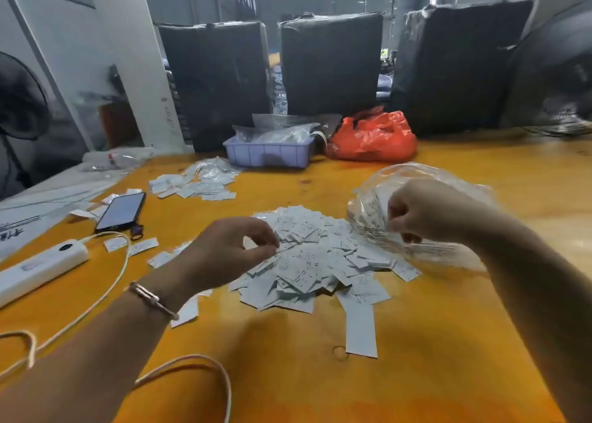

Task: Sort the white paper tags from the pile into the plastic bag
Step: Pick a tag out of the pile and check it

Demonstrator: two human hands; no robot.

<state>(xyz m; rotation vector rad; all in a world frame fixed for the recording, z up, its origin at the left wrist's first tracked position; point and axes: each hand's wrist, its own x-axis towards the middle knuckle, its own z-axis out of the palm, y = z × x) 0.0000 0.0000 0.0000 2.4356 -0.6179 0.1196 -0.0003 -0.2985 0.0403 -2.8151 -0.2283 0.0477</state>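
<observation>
A heap of white paper tags (314,259) lies in the middle of the orange table (288,374). My left hand (224,249) hovers at the heap's left edge, thumb and forefinger curved toward each other just above the tags; I cannot tell if a tag is pinched. To the right of the heap a clear plastic bag (429,179) holds some tags. My right hand (426,211) grips the bag's near edge with curled fingers and holds it off the table.
A second spread of tags (198,182) lies farther back left. A phone (121,212), a white power bank (38,269) with its cable, a lilac tray (269,155) and a red plastic bag (374,140) stand around. Black bundles line the far edge.
</observation>
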